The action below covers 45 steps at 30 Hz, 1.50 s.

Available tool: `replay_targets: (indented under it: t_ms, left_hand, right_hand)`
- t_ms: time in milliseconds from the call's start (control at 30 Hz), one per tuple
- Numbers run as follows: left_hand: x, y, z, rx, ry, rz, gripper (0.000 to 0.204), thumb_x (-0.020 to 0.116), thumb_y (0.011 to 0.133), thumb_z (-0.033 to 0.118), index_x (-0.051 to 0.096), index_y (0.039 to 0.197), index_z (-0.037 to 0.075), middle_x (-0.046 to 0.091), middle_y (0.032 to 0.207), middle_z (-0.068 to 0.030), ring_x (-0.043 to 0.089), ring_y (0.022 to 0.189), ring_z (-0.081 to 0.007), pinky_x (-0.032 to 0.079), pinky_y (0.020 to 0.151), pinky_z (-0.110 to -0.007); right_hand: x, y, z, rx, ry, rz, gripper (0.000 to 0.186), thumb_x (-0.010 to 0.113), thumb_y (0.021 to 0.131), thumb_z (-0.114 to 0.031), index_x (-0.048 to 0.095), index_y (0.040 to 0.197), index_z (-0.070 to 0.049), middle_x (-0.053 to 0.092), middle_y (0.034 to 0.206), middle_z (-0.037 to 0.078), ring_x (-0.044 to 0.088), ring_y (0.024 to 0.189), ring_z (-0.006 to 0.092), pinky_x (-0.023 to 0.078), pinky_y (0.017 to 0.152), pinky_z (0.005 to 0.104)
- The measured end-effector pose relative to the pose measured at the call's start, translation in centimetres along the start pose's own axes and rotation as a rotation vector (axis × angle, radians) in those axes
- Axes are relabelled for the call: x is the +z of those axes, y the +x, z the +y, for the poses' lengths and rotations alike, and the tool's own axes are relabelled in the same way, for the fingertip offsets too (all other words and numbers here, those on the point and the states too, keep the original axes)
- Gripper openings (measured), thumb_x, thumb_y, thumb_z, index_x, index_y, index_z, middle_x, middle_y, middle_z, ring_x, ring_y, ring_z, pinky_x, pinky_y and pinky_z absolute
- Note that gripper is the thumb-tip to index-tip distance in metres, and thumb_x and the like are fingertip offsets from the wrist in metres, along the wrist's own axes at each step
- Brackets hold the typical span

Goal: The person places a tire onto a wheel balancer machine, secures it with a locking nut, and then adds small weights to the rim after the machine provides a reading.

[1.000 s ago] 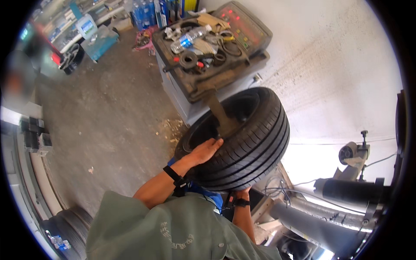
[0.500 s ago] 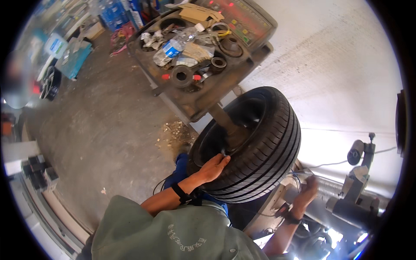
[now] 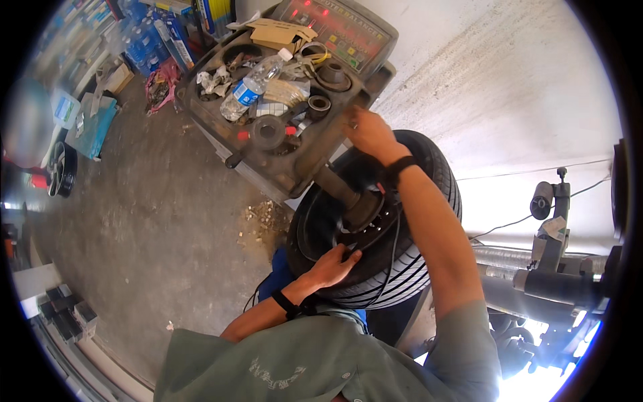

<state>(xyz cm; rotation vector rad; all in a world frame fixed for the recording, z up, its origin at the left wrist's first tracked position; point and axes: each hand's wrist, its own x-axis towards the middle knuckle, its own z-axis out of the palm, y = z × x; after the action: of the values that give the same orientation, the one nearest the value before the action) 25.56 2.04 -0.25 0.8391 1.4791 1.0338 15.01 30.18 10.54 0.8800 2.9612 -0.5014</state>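
Observation:
A black tyre (image 3: 439, 177) on a dark wheel rim (image 3: 311, 221) is mounted on the shaft (image 3: 335, 187) of a wheel balancer. My left hand (image 3: 335, 266) grips the near edge of the rim, thumb and fingers closed on it. Over the far side of the wheel, my right hand (image 3: 372, 136) is at the right edge of the balancer's tray (image 3: 268, 157). Its fingers are curled, and what they hold, if anything, is hidden. A thin dark cable (image 3: 390, 264) hangs across the tyre below my right forearm.
On the tray lie a plastic bottle (image 3: 253, 87), cardboard (image 3: 281, 33), metal cones (image 3: 333, 76) and a round clamp with red handles (image 3: 268, 132). Behind it rises a lit control panel (image 3: 338, 33). Debris (image 3: 266, 221) is scattered on the floor. A machine arm (image 3: 552, 234) stands at right.
My right hand has swung from the lower right, beyond the tyre, up across the wheel to the tray edge. My left hand stays at the rim. The cable now crosses the tyre.

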Motion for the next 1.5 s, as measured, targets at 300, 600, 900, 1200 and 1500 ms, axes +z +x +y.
replay_targets:
  t_ms: [300,600,900,1200,1500]
  left_hand:
    - [-2.4,1.3,0.8,-0.166,-0.007,0.063,0.061,0.038,0.099,0.057,0.054,0.093,-0.001,0.06,0.095,-0.0275,0.059,0.095,-0.0421,0.044,0.082,-0.045]
    - [-3.1,3.3,0.5,-0.137,-0.082,0.044,0.063,0.033,0.101,0.055,0.057,0.109,-0.002,0.061,0.109,-0.0285,0.056,0.11,-0.0422,0.042,0.094,-0.041]
    - [-4.3,4.7,-0.5,-0.324,-0.73,-0.1,0.066,0.031,0.102,0.054,0.053,0.132,-0.001,0.058,0.132,-0.0119,0.06,0.115,-0.0213,0.045,0.102,-0.034]
    - [-4.6,4.0,0.3,-0.348,-0.463,0.175,0.065,0.025,0.101,0.053,0.042,0.142,0.005,0.053,0.138,-0.0115,0.053,0.125,-0.028,0.041,0.107,-0.041]
    - [-4.1,3.9,1.5,-0.404,-0.351,0.144,0.07,0.037,0.095,0.06,0.043,0.142,0.008,0.044,0.147,-0.0092,0.043,0.132,-0.0313,0.037,0.11,-0.044]
  right_hand:
    - [5.0,6.1,-3.4,-0.025,-0.306,-0.123,0.036,0.066,0.085,-0.035,0.064,0.112,-0.011,0.069,0.104,0.015,0.066,0.101,0.0334,0.053,0.082,0.0449]
    - [-2.0,4.2,-0.8,0.09,0.225,0.218,0.037,0.058,0.09,-0.038,0.069,0.089,-0.003,0.068,0.089,0.021,0.064,0.094,0.0394,0.051,0.077,0.0452]
    - [-16.5,-21.3,4.5,0.36,0.945,0.465,0.034,0.06,0.096,-0.028,0.068,0.108,0.003,0.068,0.091,0.003,0.057,0.088,0.0096,0.046,0.08,0.027]
    - [0.1,-44.3,14.2,0.969,1.441,0.804,0.033,0.063,0.092,-0.023,0.069,0.107,0.006,0.071,0.094,0.008,0.063,0.085,0.0119,0.049,0.079,0.0273]
    - [19.1,-41.9,19.8,1.271,1.166,0.637,0.035,0.069,0.083,-0.036,0.076,0.089,-0.003,0.073,0.083,0.016,0.07,0.08,0.0253,0.052,0.078,0.0361]
